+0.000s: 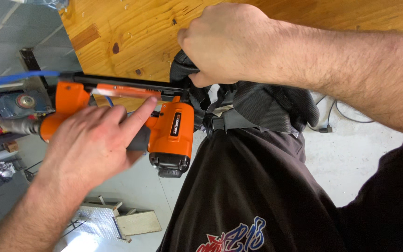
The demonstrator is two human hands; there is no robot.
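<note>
My left hand (89,144) grips the handle of an orange and black pneumatic nail gun (171,133), index finger stretched along its body toward the trigger area. The gun's black magazine (122,84) lies against the edge of a pine plywood panel (131,32). A metal air fitting (10,125) and a blue hose (15,78) join the gun at the left. My right hand (225,44) pinches black mesh fabric with grey webbing (262,105) against the panel's lower edge, right beside the gun's nose.
A grey concrete floor (346,158) lies below, with a cable (327,128) at the right. Small wooden frames and a foil-faced piece (117,221) rest on the floor at lower left. Dark metal parts and scraps (5,107) sit at the far left. My black shirt fills the lower middle.
</note>
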